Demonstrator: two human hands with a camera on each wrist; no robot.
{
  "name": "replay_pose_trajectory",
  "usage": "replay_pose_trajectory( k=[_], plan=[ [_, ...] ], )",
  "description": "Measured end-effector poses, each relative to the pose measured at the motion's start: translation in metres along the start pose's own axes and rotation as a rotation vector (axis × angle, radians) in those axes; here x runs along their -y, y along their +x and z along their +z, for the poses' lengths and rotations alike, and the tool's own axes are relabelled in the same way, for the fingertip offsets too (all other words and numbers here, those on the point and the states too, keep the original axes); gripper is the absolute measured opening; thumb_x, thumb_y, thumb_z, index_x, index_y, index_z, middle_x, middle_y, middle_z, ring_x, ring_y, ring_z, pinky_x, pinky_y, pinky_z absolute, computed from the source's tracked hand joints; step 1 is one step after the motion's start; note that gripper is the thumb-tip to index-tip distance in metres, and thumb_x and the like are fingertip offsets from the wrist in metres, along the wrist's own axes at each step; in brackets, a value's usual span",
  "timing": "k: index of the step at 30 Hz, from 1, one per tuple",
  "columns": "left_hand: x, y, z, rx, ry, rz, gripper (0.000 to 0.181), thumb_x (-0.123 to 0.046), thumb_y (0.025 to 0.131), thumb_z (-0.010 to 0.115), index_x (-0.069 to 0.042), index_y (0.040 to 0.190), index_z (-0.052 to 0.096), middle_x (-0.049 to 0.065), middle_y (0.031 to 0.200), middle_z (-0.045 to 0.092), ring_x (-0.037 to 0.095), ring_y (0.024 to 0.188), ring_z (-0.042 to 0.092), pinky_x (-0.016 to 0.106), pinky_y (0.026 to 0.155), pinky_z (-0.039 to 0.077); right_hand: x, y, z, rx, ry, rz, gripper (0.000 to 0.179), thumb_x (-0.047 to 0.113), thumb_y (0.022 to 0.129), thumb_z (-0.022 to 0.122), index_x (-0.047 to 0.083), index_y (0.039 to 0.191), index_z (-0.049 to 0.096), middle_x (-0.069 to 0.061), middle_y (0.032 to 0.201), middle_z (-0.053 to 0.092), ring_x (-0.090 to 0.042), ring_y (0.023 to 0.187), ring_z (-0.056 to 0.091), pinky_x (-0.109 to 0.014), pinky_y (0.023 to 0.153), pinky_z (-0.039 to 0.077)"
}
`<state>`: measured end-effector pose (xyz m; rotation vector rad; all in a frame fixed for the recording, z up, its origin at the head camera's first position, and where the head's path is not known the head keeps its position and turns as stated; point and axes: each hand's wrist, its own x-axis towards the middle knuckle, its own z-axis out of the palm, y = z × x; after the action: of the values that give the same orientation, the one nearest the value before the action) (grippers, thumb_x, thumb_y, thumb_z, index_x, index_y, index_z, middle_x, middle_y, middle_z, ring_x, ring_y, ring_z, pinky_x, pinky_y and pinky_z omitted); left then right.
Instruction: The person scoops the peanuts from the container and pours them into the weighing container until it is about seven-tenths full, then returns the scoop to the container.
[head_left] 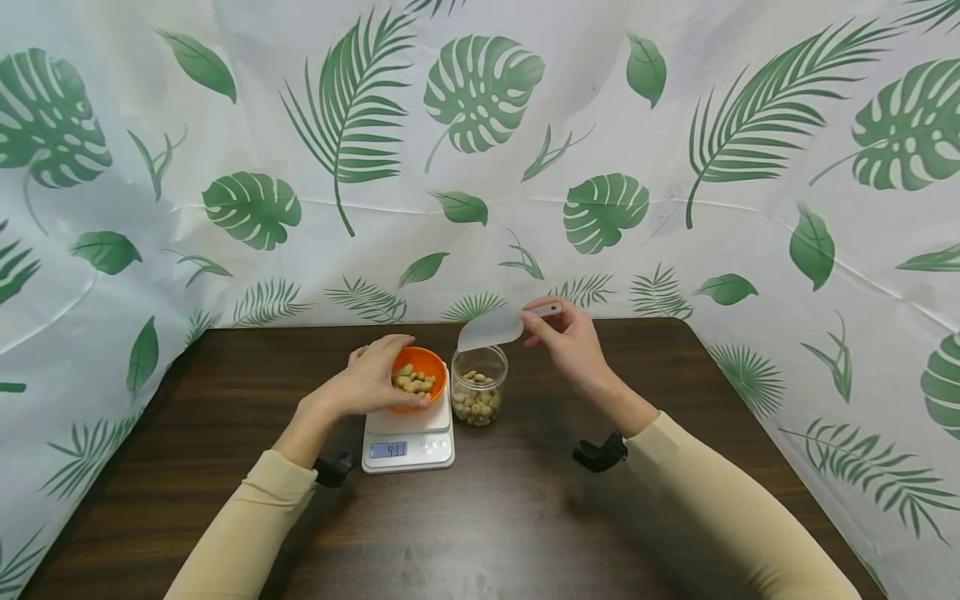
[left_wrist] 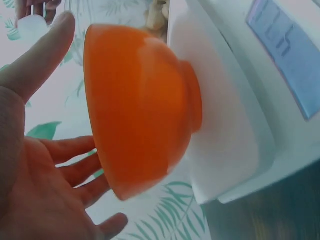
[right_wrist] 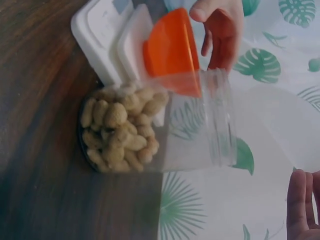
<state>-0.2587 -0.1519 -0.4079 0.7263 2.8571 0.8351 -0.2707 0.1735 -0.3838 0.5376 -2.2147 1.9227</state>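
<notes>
An orange bowl (head_left: 432, 364) with peanuts (head_left: 415, 382) in it stands on a white kitchen scale (head_left: 416, 419). My left hand (head_left: 375, 375) is around the bowl's left side, thumb toward the near rim and fingers toward the far rim. In the left wrist view that hand's fingers (left_wrist: 85, 172) are loosely spread beside the bowl's rim, and the thumb is apart from it. My right hand (head_left: 566, 337) pinches the handle of a white scoop (head_left: 491, 330), its blade tilted over the mouth of a clear jar (head_left: 479, 387). Peanuts (right_wrist: 120, 130) fill the jar's lower part.
The jar stands right beside the scale on a dark wooden table (head_left: 495, 517). Digits show on the scale's display (head_left: 388, 450). A white leaf-print sheet (head_left: 480, 208) hangs behind the table's far edge.
</notes>
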Motion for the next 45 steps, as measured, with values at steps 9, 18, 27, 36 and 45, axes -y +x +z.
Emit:
replay_pose_trajectory(
  k=[9, 18, 27, 36, 45],
  plan=[
    [-0.010, 0.010, 0.007, -0.046, -0.033, 0.076, 0.076, -0.042, 0.092, 0.076, 0.001, 0.147, 0.048, 0.017, 0.148, 0.051, 0.032, 0.136, 0.046, 0.066, 0.113, 0.016, 0.003, 0.003, -0.013, 0.024, -0.100, 0.047, 0.030, 0.023, 0.102, 0.068, -0.001, 0.119, 0.063, -0.016, 0.107, 0.065, -0.033, 0.083, 0.067, -0.047, 0.080, 0.058],
    [-0.021, 0.024, 0.014, -0.026, -0.013, 0.092, 0.080, -0.049, 0.090, 0.077, -0.002, 0.148, 0.049, 0.014, 0.147, 0.053, 0.028, 0.134, 0.049, 0.064, 0.116, 0.015, 0.001, 0.006, -0.012, 0.133, -0.264, 0.052, 0.026, 0.025, 0.102, 0.069, 0.006, 0.118, 0.067, -0.018, 0.102, 0.068, -0.028, 0.074, 0.068, -0.036, 0.070, 0.056],
    [-0.033, 0.033, 0.024, 0.016, 0.003, 0.100, 0.083, -0.052, 0.091, 0.075, -0.002, 0.150, 0.047, 0.014, 0.150, 0.050, 0.029, 0.140, 0.044, 0.064, 0.116, 0.015, 0.001, 0.005, 0.002, 0.217, -0.416, -0.013, 0.017, 0.024, 0.100, 0.070, 0.010, 0.111, 0.069, -0.008, 0.097, 0.071, -0.025, 0.074, 0.068, -0.038, 0.064, 0.057],
    [-0.035, 0.038, 0.031, 0.013, 0.004, 0.114, 0.089, -0.054, 0.088, 0.077, 0.000, 0.151, 0.045, 0.014, 0.148, 0.051, 0.029, 0.138, 0.045, 0.064, 0.115, 0.016, 0.004, 0.007, 0.017, 0.288, -0.530, -0.108, 0.010, 0.019, 0.099, 0.071, 0.012, 0.105, 0.069, 0.000, 0.098, 0.070, -0.019, 0.089, 0.068, -0.038, 0.071, 0.056],
    [-0.036, 0.041, 0.033, 0.009, 0.002, 0.131, 0.079, -0.051, 0.088, 0.079, -0.004, 0.146, 0.052, 0.007, 0.136, 0.060, 0.023, 0.128, 0.052, 0.063, 0.114, 0.020, 0.003, 0.010, 0.022, 0.353, -0.580, -0.187, 0.009, 0.014, 0.097, 0.073, 0.009, 0.103, 0.068, -0.002, 0.097, 0.069, -0.020, 0.087, 0.070, -0.034, 0.069, 0.057]
  ],
)
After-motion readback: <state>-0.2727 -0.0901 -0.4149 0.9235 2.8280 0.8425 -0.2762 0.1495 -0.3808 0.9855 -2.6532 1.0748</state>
